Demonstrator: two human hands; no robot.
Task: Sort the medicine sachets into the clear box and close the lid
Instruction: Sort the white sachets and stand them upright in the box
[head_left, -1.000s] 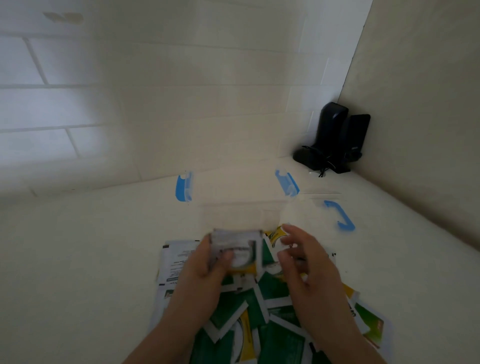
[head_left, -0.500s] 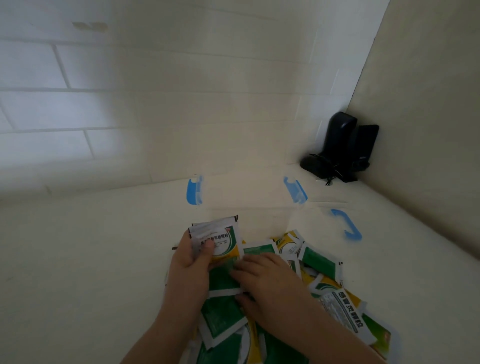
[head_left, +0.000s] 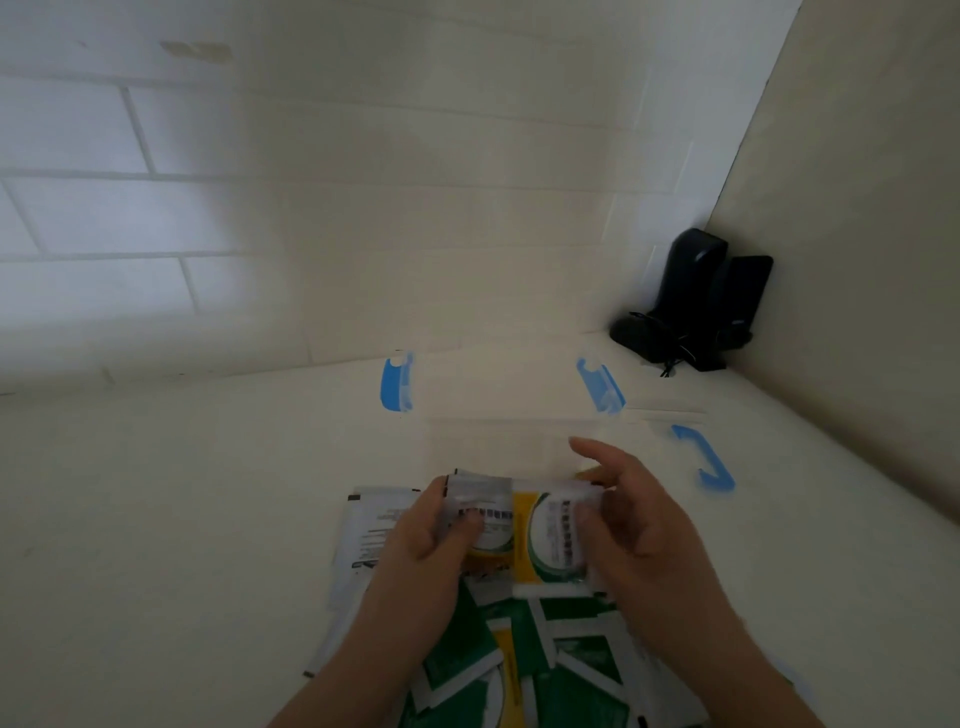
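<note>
Both hands (head_left: 524, 530) hold white, yellow-and-green printed sachets (head_left: 540, 530).

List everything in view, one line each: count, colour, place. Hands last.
held sachets: at least two, white, yellow and green, between both hands
loose sachets: many, green, yellow and white, heaped on the table beneath the hands
box: one, clear with blue latches, open, behind the heap
lid: one, clear with a blue clip, right of the box
table: one, cream
black device: one, far right corner
left hand: grips the held sachets
right hand: grips the held sachets
</note>
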